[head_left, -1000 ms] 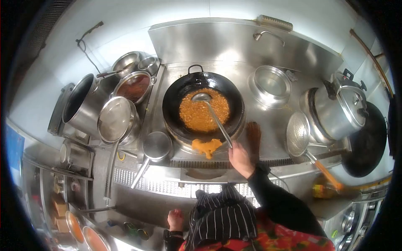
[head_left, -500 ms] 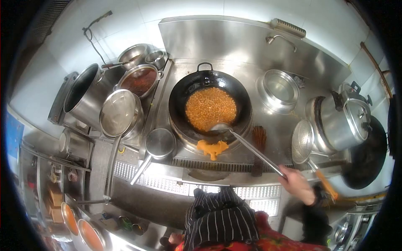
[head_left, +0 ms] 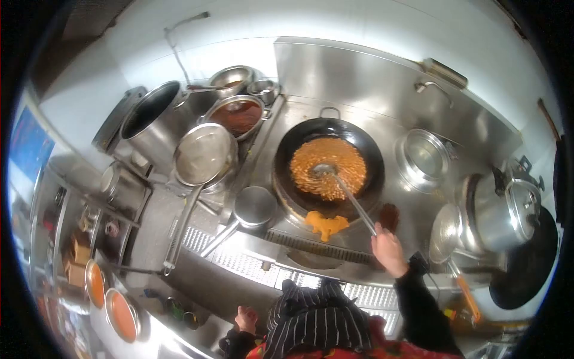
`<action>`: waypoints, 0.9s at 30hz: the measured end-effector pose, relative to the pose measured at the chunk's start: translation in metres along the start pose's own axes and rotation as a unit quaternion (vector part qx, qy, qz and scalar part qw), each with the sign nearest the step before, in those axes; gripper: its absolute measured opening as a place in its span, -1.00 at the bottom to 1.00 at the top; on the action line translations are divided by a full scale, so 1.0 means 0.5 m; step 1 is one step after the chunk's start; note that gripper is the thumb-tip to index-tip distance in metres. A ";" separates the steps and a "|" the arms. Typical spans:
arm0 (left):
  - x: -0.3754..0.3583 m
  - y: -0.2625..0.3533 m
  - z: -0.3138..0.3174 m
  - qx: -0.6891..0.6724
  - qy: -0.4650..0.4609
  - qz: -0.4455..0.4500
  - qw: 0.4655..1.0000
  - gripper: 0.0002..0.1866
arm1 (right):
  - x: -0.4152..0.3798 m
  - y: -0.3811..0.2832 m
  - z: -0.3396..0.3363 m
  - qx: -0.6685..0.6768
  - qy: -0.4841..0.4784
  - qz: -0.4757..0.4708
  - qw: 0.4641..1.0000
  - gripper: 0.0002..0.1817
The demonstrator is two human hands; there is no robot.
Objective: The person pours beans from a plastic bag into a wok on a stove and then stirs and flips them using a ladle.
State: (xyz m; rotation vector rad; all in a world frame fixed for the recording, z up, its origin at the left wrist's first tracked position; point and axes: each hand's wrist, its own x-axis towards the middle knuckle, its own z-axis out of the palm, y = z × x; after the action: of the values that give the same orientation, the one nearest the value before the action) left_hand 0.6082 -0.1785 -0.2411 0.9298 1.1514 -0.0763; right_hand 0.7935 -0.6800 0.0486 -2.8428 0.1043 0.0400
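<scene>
My right hand is wrapped round the handle of a long metal ladle. The ladle's bowl rests in the brown-orange, bean-like food inside a black wok on the stove. Against the near side of the wok lies an orange cloth. Low beside the striped apron, my left hand has its fingers curled in, with nothing visible in them. A brown bristle brush lies just beyond my right hand.
Left of the wok are a saucepan, a strainer, a pot of red sauce and a tall stockpot. To the right are a metal basin, a perforated skimmer and a pressure cooker. Orange-filled bowls stand lower left.
The ladle's bowl has moved from the wok's near edge into the middle of the food. My left hand has come further into view. The whole view has shifted, moving the stove rightward and down.
</scene>
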 end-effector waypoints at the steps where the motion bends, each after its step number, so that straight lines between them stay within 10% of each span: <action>1: -0.013 0.001 -0.003 -0.012 0.008 0.005 1.000 -0.50 | 0.021 0.002 0.012 0.000 0.008 0.016 1.000 -0.54; 7: -0.020 -0.065 -0.085 -0.027 0.009 0.031 0.999 -0.44 | 0.130 0.051 0.077 0.051 0.052 -0.003 0.997 -0.55; 11: -0.017 -0.117 -0.150 -0.056 0.032 -0.071 0.995 -0.48 | 0.139 0.033 0.047 0.283 0.029 0.205 0.936 -0.54; 13: -0.025 -0.152 -0.179 0.359 -0.064 0.212 0.907 -0.53 | 0.150 0.086 0.083 0.165 0.086 0.130 0.974 -0.53; 14: -0.028 -0.143 -0.173 0.192 -0.056 0.009 0.980 -0.54 | 0.146 0.099 0.093 0.163 0.084 0.131 0.974 -0.53; 21: -0.046 -0.104 -0.123 0.364 -0.152 0.071 0.916 -0.67 | 0.058 0.020 0.015 0.562 -0.055 0.304 0.767 -0.88; 23: -0.040 -0.097 -0.086 0.107 -0.007 -0.084 0.991 -0.66 | 0.026 0.018 0.013 0.625 -0.100 0.301 0.714 -0.89; 25: -0.040 -0.084 -0.083 0.240 -0.148 0.088 0.955 -0.67 | -0.004 -0.001 -0.003 0.625 -0.120 0.309 0.707 -0.88; 27: -0.022 -0.057 -0.040 0.095 -0.013 -0.084 0.992 -0.69 | -0.035 -0.023 -0.018 0.619 -0.133 0.317 0.706 -0.88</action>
State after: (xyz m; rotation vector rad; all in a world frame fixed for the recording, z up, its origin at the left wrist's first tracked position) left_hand 0.5744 -0.1876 -0.2509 0.9937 1.2107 -0.3383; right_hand 0.7772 -0.6706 0.0615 -1.3112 0.7262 0.3664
